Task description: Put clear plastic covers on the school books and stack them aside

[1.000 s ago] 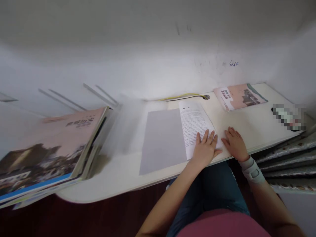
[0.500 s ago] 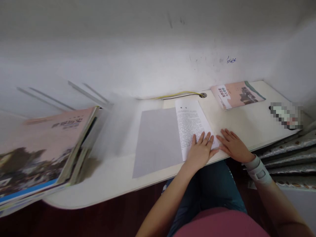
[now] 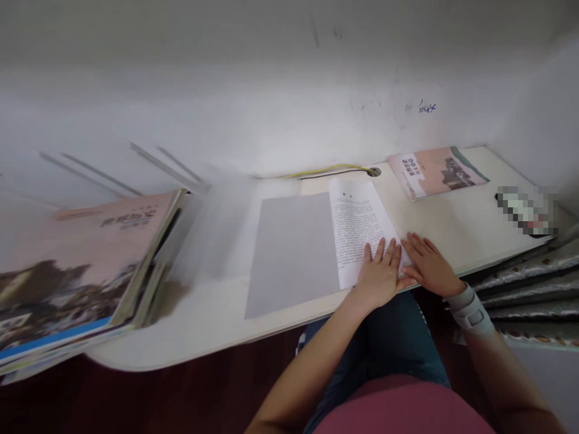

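An open booklet lies on the white desk (image 3: pixel 212 313): a blank grey page (image 3: pixel 294 250) on the left and a printed text page (image 3: pixel 357 226) on the right. My left hand (image 3: pixel 380 274) rests flat on the lower part of the printed page, fingers stretched out. My right hand (image 3: pixel 427 265) lies flat just beside it at the page's right edge, fingers spread and touching the paper's edge. A grey band (image 3: pixel 470 310) wraps my right wrist. Neither hand holds anything.
A stack of pink-covered books (image 3: pixel 85 265) sits at the desk's left end, overhanging the edge. Another pink book (image 3: pixel 436 170) lies at the back right, near a yellow cable (image 3: pixel 330 170) and a cable hole. A blurred dark object (image 3: pixel 527 211) sits far right. White wall behind.
My right hand has slid slightly left toward the left hand, closing the gap at the page's edge. The view shifted a little; the booklet and books stay put.
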Action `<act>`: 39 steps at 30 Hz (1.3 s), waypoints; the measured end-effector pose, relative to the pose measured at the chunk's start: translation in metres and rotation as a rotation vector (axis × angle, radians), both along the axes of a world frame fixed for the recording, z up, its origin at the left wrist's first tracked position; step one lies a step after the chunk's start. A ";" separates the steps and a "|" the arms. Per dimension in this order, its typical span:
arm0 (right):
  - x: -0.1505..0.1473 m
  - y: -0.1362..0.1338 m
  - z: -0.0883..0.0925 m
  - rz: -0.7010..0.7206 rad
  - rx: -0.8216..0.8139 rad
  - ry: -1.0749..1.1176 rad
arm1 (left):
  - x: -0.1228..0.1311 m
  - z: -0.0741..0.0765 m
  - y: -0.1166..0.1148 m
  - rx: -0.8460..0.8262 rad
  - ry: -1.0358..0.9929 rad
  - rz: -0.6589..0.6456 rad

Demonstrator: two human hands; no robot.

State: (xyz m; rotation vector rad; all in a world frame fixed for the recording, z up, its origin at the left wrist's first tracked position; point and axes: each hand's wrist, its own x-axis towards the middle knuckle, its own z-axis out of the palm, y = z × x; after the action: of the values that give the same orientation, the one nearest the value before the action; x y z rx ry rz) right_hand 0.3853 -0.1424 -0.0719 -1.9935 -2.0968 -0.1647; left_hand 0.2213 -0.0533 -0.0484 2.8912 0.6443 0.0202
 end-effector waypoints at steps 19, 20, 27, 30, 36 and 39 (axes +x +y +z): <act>-0.007 0.003 -0.001 -0.161 0.043 -0.037 | -0.010 0.005 -0.007 -0.019 0.025 -0.067; -0.007 0.003 -0.001 -0.166 0.039 -0.047 | -0.011 0.006 -0.004 -0.026 0.031 -0.069; -0.008 0.003 0.001 -0.164 0.036 -0.071 | 0.004 0.027 0.059 -0.094 0.115 -0.329; -0.008 0.003 0.001 -0.171 0.024 -0.065 | 0.027 0.034 0.105 0.033 0.170 -0.142; -0.010 0.004 0.003 -0.169 0.022 -0.042 | 0.060 0.028 0.177 0.087 0.184 -0.046; -0.012 0.004 0.004 -0.166 0.034 -0.030 | 0.065 0.022 0.197 0.075 0.208 -0.050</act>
State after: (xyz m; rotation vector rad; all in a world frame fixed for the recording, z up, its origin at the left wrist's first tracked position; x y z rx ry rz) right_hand 0.3731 -0.1379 -0.0683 -2.1561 -1.9316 -0.2604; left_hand 0.2868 0.1434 -0.0264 3.0063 0.6161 -0.2724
